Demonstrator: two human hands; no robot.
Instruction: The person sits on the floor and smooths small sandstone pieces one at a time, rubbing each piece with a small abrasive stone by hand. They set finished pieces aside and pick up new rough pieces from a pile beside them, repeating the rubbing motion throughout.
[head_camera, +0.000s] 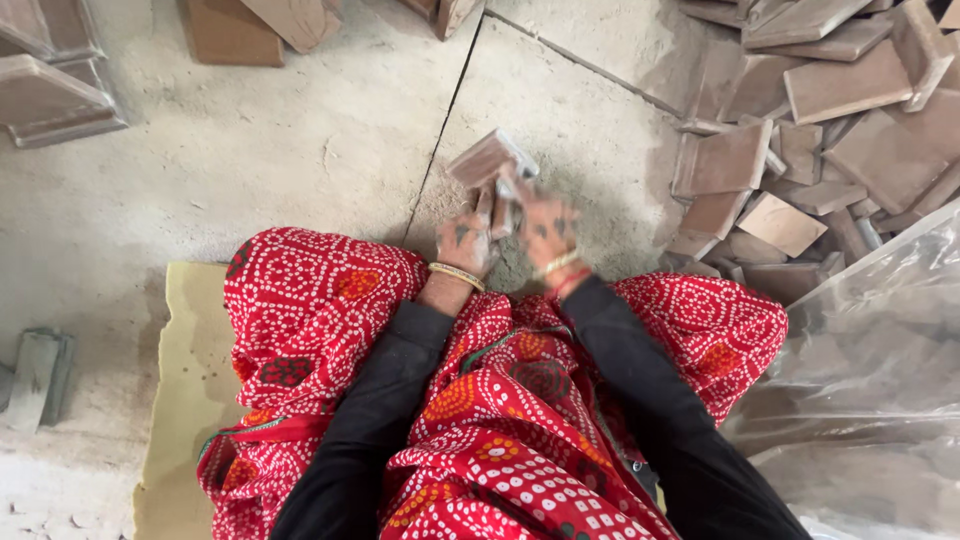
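Note:
A small brown rectangular tile (487, 157) is held up over the dusty concrete floor, just in front of my knees. My left hand (466, 240) grips it from below, with a yellow bangle on the wrist. My right hand (545, 232) is blurred by motion; it is closed around a small metal tool (512, 188) that meets the tile's lower edge. Both arms are in black sleeves, over red cloth with white dots (310, 300) across my lap.
A heap of brown tiles (800, 150) lies at the right. Clear plastic sheeting (880, 340) covers the lower right. More tiles (55, 95) sit at the upper left and top edge. I sit on a yellow mat (185, 380); a grey block (38, 375) lies at the left.

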